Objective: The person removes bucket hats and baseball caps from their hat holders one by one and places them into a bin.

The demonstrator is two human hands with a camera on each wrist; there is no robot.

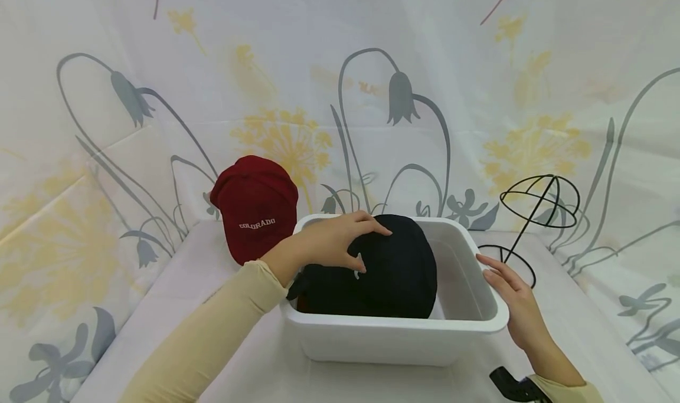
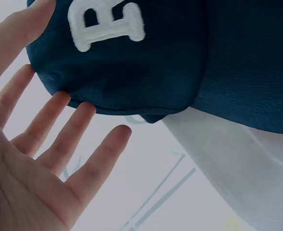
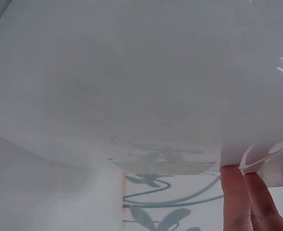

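Note:
A dark navy baseball cap (image 1: 395,267) with a white embroidered letter sits in a white plastic bin (image 1: 372,335), its crown rising above the rim. Over the cap reaches my left hand (image 1: 334,238), thumb and fingers spread apart. In the left wrist view, fingertips (image 2: 86,108) lie along the edge of the navy cap (image 2: 132,72), and the thumb overlaps it near the letter. My right hand (image 1: 512,300) rests at the bin's right rim. The right wrist view has its extended fingers (image 3: 235,187) against the bin's outer wall (image 3: 108,96).
To the left behind the bin stands a dark red cap (image 1: 260,214) lettered COLORADO. A black wire hat stand (image 1: 536,208) is behind the right hand. The white table (image 1: 234,344) meets a flower-printed sheet (image 1: 297,84) at the back.

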